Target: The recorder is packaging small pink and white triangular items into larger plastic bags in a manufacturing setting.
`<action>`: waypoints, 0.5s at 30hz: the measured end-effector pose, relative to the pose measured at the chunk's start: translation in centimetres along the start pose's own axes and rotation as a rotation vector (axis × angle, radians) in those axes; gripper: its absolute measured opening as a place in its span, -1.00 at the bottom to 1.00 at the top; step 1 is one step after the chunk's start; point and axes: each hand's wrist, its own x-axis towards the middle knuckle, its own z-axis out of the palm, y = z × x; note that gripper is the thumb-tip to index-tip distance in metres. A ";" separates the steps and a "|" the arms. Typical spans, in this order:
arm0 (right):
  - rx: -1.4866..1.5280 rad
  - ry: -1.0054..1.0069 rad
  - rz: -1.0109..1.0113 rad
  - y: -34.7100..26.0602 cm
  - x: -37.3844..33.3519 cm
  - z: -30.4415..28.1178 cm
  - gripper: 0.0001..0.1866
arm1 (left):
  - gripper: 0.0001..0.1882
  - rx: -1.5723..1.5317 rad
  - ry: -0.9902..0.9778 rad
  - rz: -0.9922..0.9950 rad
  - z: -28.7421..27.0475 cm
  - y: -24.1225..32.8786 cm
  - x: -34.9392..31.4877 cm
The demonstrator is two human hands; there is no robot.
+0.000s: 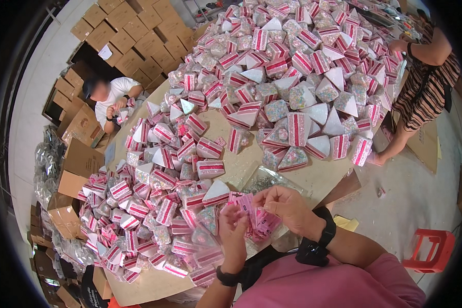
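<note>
My left hand (232,238) is held up at the near edge of the table, its fingers curled in and a little blurred. Whatever lies in them is too small to make out. Close by on the right, my right hand (287,208) pinches thumb and forefinger together; anything between them cannot be made out. Under and between both hands lie pink printed cards (264,222). Just beyond them is a clear plastic bag (267,178) of small silvery pieces. A wrapped cake-slice toy (207,256), pink and white with a dark pink stripe, lies beside my left wrist.
Large heaps of cake-slice toys (297,128) cover much of the table (231,167). One co-worker (113,97) handles a toy at the far left; another person (428,77) stands at the right. Cardboard boxes (138,38) are stacked behind. A red stool (430,250) stands on the floor.
</note>
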 end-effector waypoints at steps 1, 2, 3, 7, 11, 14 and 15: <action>0.014 -0.005 0.013 -0.4 -0.1 0.4 -0.96 | -0.64 0.223 -0.029 0.199 -0.2 0.4 0.1; 0.028 -0.010 0.025 -0.6 -0.1 0.6 -0.96 | -0.67 0.446 -0.058 0.399 -0.6 0.8 0.3; -0.034 -0.024 0.020 -0.5 -0.2 0.3 -0.96 | -0.69 0.667 -0.092 0.600 -0.6 1.4 0.4; -0.212 -0.073 0.071 -0.1 -0.3 -0.7 -0.94 | -0.92 0.611 -0.186 0.561 1.4 3.7 0.4; 0.013 -0.104 0.136 -0.1 -0.5 -0.9 -0.94 | -0.95 0.595 -0.188 0.598 1.4 3.7 1.0; 0.060 -0.037 0.155 -0.5 -0.6 -0.1 -0.93 | -0.93 0.509 -0.113 0.550 1.4 3.3 0.5; 0.044 -0.070 0.178 -0.5 -0.6 -0.2 -0.91 | -0.93 0.502 -0.100 0.553 1.6 3.2 0.5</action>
